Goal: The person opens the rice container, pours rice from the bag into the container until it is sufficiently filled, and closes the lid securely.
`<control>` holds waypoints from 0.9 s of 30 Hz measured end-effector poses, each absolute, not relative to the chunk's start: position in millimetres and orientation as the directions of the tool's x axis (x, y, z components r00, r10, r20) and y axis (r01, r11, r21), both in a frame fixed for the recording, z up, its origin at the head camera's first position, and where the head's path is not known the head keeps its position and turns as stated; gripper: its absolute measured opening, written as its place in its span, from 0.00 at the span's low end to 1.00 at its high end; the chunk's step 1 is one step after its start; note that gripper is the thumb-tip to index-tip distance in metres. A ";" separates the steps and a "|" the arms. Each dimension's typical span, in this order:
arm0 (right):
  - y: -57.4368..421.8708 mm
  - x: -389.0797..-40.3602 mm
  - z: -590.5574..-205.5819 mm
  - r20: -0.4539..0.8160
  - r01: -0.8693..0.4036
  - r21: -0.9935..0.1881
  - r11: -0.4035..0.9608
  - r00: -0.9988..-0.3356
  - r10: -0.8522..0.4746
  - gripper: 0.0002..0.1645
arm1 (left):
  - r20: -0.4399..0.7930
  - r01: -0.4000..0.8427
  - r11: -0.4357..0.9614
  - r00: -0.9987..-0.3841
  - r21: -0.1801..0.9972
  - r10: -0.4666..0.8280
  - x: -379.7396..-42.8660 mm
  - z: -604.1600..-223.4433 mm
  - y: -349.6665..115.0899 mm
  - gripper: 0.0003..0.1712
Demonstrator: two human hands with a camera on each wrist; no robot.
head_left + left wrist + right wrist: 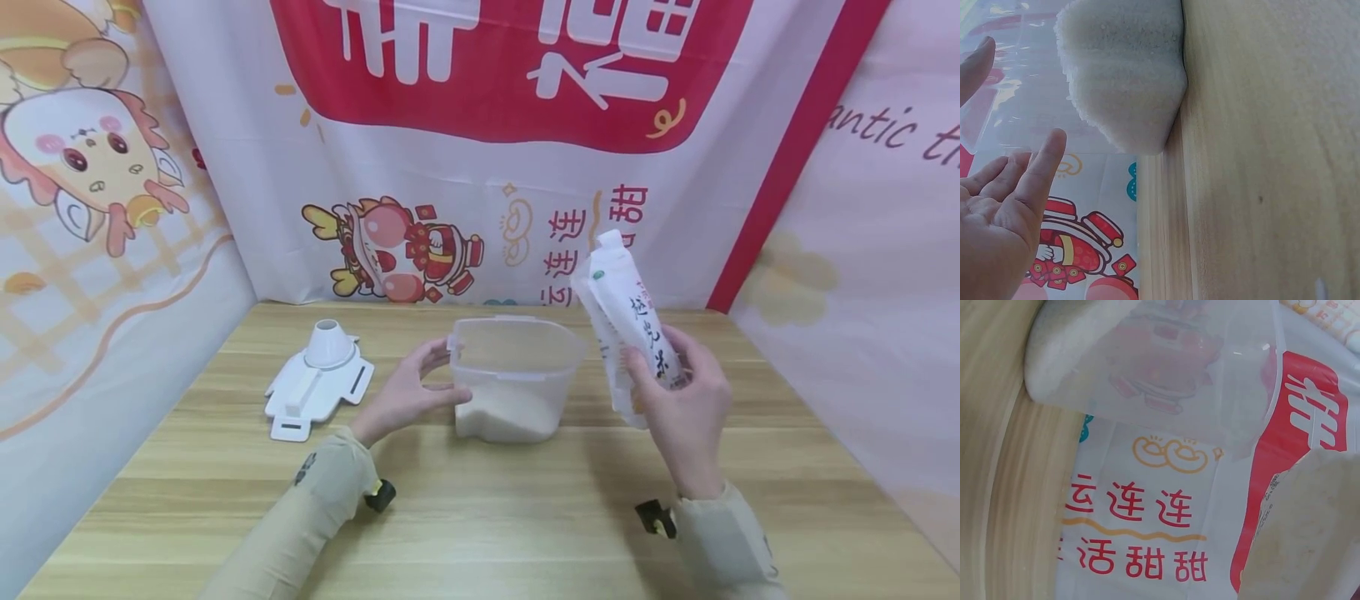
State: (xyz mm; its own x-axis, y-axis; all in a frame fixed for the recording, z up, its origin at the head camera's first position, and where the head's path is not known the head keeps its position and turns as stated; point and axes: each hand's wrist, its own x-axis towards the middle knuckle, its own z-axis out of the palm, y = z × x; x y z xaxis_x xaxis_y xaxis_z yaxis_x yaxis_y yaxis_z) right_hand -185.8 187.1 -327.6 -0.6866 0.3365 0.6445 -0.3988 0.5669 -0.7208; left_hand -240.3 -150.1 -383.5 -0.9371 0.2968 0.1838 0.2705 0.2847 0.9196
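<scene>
A clear plastic container (517, 367) stands upright on the table, and white rice (1122, 75) lies in a sloping heap in its lower part. At its left side my left hand (416, 387) rests with spread fingers, the thumb in front of the wall. In the left wrist view those fingers (1038, 175) are nearly straight. My right hand (686, 400) grips a white printed rice bag (622, 308), limp and creased, held up to the right of the container. Only a pale part of the bag (1310, 531) shows in the right wrist view, and the hand is out of that frame.
Left of the container a white plastic lid (315, 392) with a cone-shaped spout lies on the wooden table (495, 525). Printed cloth (450, 167) hangs along the back and both sides of the table.
</scene>
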 end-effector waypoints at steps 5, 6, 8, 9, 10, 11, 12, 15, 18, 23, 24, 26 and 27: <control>193.1 -187.1 -329.6 0.560 -0.360 -0.799 0.482 -0.737 0.378 0.29 | 0.177 0.267 0.281 -0.935 0.922 0.307 -240.6 -382.7 -150.6 0.48; 194.7 -187.4 -329.7 0.546 -0.350 -0.810 0.471 -0.744 0.386 0.29 | 0.177 0.267 0.281 -0.935 0.922 0.309 -240.6 -382.7 -150.6 0.48; 198.0 -188.1 -329.7 0.524 -0.333 -0.825 0.456 -0.753 0.399 0.30 | 0.177 0.268 0.285 -0.935 0.920 0.308 -240.1 -382.5 -150.4 0.49; 199.6 -188.2 -329.5 0.514 -0.323 -0.831 0.452 -0.756 0.406 0.30 | 0.179 0.270 0.285 -0.935 0.920 0.307 -239.9 -382.6 -150.3 0.50; 201.2 -188.3 -329.4 0.504 -0.311 -0.836 0.451 -0.759 0.412 0.31 | 0.181 0.271 0.286 -0.935 0.919 0.306 -239.8 -382.6 -150.2 0.50; 202.8 -188.4 -329.2 0.495 -0.298 -0.840 0.452 -0.762 0.418 0.31 | 0.184 0.273 0.283 -0.934 0.919 0.305 -239.7 -382.8 -150.1 0.50; 204.4 -188.4 -329.1 0.485 -0.286 -0.844 0.453 -0.766 0.422 0.32 | 0.186 0.275 0.282 -0.935 0.919 0.303 -239.7 -382.9 -149.9 0.50; 209.0 -189.7 -330.3 0.459 -0.250 -0.854 0.456 -0.775 0.434 0.33 | 0.193 0.279 0.278 -0.934 0.919 0.301 -239.6 -383.0 -150.2 0.50; 215.5 -193.9 -333.5 0.465 -0.235 -0.846 0.478 -0.765 0.447 0.34 | 0.198 0.284 0.273 -0.932 0.919 0.302 -239.6 -383.0 -150.1 0.50; 232.0 -205.2 -342.1 0.484 -0.194 -0.818 0.542 -0.742 0.464 0.34 | 0.197 0.282 0.270 -0.933 0.921 0.302 -239.2 -382.5 -150.5 0.48; 235.8 -207.0 -343.7 0.478 -0.176 -0.812 0.557 -0.749 0.459 0.35 | 0.195 0.280 0.272 -0.933 0.921 0.302 -239.0 -382.3 -150.7 0.48; 243.9 -210.5 -346.5 0.476 -0.144 -0.785 0.602 -0.763 0.438 0.37 | 0.191 0.276 0.273 -0.935 0.922 0.300 -238.7 -382.0 -151.0 0.48; 247.9 -211.8 -347.5 0.473 -0.127 -0.769 0.626 -0.772 0.424 0.38 | 0.189 0.275 0.275 -0.935 0.921 0.300 -238.8 -382.0 -151.1 0.48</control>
